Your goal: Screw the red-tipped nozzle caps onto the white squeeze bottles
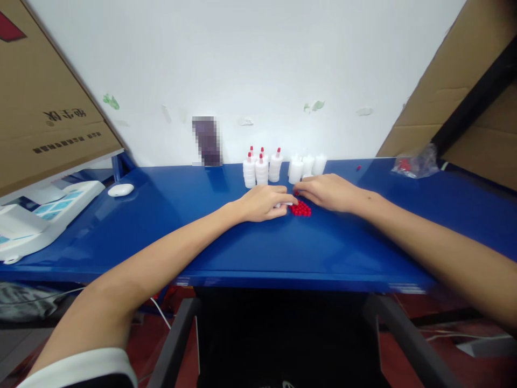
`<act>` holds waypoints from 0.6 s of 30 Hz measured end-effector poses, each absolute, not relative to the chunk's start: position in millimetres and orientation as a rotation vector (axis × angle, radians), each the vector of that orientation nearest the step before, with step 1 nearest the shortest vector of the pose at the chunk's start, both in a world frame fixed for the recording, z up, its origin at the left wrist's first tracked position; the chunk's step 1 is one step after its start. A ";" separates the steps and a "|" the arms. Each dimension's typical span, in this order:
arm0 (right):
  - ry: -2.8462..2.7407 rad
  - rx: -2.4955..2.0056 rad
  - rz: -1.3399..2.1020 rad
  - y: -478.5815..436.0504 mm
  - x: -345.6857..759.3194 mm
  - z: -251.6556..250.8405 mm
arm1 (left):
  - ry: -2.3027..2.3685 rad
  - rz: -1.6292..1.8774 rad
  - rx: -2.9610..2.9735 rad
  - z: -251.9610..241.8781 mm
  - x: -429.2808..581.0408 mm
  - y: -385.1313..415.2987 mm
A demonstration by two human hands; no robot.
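My left hand point(264, 202) rests on the blue table point(161, 237) with its fingers curled round a small white bottle, of which only a bit shows at the fingertips. My right hand point(325, 192) lies palm down beside it, fingers bent at a pile of small red caps point(302, 209) between the two hands. Behind the hands stand several white bottles with red caps point(262, 168) and three white bottles without caps point(307, 166).
A white scale-like device point(36, 218) and a white oval object point(120, 189) sit at the left. Cardboard boxes lean at the left point(44, 108) and right point(456, 97). A clear bag with red bits point(416, 163) lies at the right rear. A chair frame shows below the table edge.
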State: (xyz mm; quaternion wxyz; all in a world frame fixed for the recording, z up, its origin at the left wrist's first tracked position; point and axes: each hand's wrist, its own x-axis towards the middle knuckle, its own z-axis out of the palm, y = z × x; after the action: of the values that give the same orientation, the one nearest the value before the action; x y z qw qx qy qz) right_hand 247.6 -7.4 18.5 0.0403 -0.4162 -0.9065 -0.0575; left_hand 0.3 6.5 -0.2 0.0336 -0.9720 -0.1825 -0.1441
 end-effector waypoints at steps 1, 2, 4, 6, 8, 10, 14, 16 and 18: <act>-2.787 -1.256 -0.178 -8.1 247.0 19.0 | -0.562 -0.452 -2.994 -0.3 0.2 6.5; -2.794 -1.235 -0.175 -8.9 246.3 19.4 | -0.566 -0.467 -2.996 -0.6 0.1 6.5; -2.804 -1.195 -0.170 -10.5 244.9 20.2 | -0.582 -0.504 -2.998 -1.1 0.0 6.3; -2.815 -1.164 -0.179 -12.0 243.6 21.0 | -0.601 -0.543 -3.002 -1.7 -0.1 6.1; -2.826 -1.146 -0.191 -13.1 242.7 21.6 | -0.616 -0.578 -3.008 -2.6 -0.1 6.4; -2.827 -1.139 -0.195 -13.7 242.1 21.9 | -0.624 -0.593 -3.012 -3.9 0.0 7.4; -2.821 -1.128 -0.188 -14.0 241.5 21.1 | -0.604 -0.579 -3.011 -7.0 0.2 10.4; -2.827 -1.123 -0.183 -13.9 241.3 20.6 | -0.602 -0.577 -3.008 -7.7 0.3 11.2; -2.828 -1.123 -0.186 -13.9 240.9 20.3 | -0.606 -0.564 -3.004 -7.6 0.4 11.2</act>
State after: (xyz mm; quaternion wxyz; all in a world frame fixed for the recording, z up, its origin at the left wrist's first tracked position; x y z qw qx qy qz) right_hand 240.9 -13.9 20.3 0.0465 -0.3681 -0.9266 -0.0608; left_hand 0.4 11.2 -7.6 0.0128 -0.9640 -0.1946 -0.1809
